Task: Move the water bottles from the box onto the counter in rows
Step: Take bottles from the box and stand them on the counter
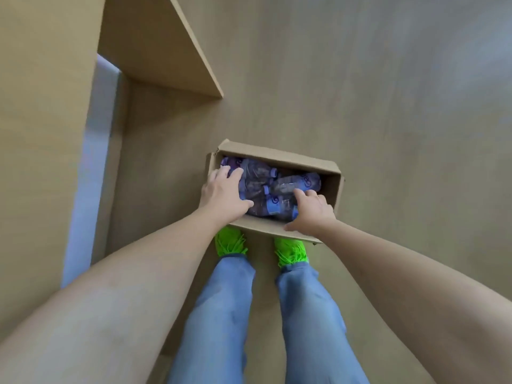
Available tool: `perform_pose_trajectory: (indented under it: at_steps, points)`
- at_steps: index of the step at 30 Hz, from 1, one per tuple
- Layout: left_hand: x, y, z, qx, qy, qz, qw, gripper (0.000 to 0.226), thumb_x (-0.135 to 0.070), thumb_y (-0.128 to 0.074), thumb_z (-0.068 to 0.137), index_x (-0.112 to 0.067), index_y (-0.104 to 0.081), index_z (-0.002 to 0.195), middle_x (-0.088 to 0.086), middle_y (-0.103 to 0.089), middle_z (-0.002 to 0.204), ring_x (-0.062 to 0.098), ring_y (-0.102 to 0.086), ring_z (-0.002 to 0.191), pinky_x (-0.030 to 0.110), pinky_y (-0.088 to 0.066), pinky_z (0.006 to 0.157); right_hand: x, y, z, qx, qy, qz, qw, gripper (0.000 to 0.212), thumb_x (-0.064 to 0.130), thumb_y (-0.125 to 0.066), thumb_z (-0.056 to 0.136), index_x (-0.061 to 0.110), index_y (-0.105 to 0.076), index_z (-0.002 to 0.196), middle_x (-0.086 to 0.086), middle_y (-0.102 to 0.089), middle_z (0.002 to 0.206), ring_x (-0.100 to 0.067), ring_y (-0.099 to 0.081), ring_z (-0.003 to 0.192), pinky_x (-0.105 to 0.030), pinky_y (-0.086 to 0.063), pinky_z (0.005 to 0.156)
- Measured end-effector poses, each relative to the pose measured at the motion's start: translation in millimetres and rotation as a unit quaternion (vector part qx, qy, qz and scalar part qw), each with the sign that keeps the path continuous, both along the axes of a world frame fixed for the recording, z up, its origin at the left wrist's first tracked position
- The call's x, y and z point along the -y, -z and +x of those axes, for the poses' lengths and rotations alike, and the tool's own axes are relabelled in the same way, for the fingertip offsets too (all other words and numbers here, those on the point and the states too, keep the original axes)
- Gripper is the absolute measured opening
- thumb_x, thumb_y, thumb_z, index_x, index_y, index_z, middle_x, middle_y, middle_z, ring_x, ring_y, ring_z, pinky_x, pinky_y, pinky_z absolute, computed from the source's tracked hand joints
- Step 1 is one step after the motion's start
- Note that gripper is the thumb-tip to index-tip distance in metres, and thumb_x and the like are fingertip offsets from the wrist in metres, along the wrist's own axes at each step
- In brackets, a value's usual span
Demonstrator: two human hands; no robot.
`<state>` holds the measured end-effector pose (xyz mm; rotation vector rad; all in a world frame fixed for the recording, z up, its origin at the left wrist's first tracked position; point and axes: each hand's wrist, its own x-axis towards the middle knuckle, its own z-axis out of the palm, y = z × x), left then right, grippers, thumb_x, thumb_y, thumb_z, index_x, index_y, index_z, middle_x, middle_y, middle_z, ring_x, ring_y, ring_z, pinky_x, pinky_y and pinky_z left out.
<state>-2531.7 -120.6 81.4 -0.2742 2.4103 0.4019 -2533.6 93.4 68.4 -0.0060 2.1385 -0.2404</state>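
Note:
An open cardboard box stands on the floor in front of my feet. Several clear water bottles with purple labels and caps lie jumbled inside it. My left hand reaches into the box's left end, its fingers spread and resting on the bottles with the thumb stretched to the right. At the front right of the box, my right hand curls its fingers over a bottle there, while its thumb lies along the front rim. The light-wood counter runs along the left edge of the view.
A wooden panel juts out from the counter at the upper left, above a pale strip along the counter's side. My green shoes stand just behind the box. Brown floor stretches to the right and beyond.

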Motion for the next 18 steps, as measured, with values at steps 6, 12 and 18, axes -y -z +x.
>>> perform_pose_trajectory:
  at_steps: [6, 12, 18]
  points:
    - [-8.2, 128.3, -6.7, 0.015, 0.012, 0.009, 1.0, 0.085, -0.049, -0.072, 0.075, -0.028, -0.03, 0.146, 0.004, -0.025, 0.156, 0.024, -0.016, 0.144, 0.043, -0.03, 0.112, 14.6, 124.8, -10.8, -0.043, -0.02, -0.011, 0.999, 0.091, 0.047, -0.081, 0.063, 0.022, -0.037, 0.139, -0.01, -0.046, 0.13, -0.033, -0.044, 0.121, -0.046, -0.043, 0.094]
    - [-15.2, 210.1, -25.4, -0.052, 0.126, -0.027, 0.99, 0.082, -0.042, -0.075, 0.073, -0.025, -0.033, 0.141, 0.008, -0.038, 0.138, 0.029, -0.032, 0.129, 0.046, -0.032, 0.107, 24.0, 211.5, -14.3, -0.13, -0.117, 0.007, 0.985, 0.058, 0.025, -0.069, 0.072, 0.018, -0.047, 0.125, -0.012, -0.049, 0.121, -0.034, -0.042, 0.117, -0.054, -0.036, 0.1]
    - [-21.5, 246.4, -32.9, -0.067, 0.147, -0.061, 0.985, 0.089, -0.019, -0.081, 0.066, -0.028, -0.029, 0.139, 0.009, -0.031, 0.123, 0.033, -0.038, 0.114, 0.053, -0.035, 0.105, 28.7, 253.4, -22.3, -0.131, -0.153, 0.052, 0.978, 0.064, 0.027, -0.068, 0.071, 0.019, -0.048, 0.131, -0.012, -0.051, 0.125, -0.036, -0.038, 0.124, -0.066, -0.013, 0.111]
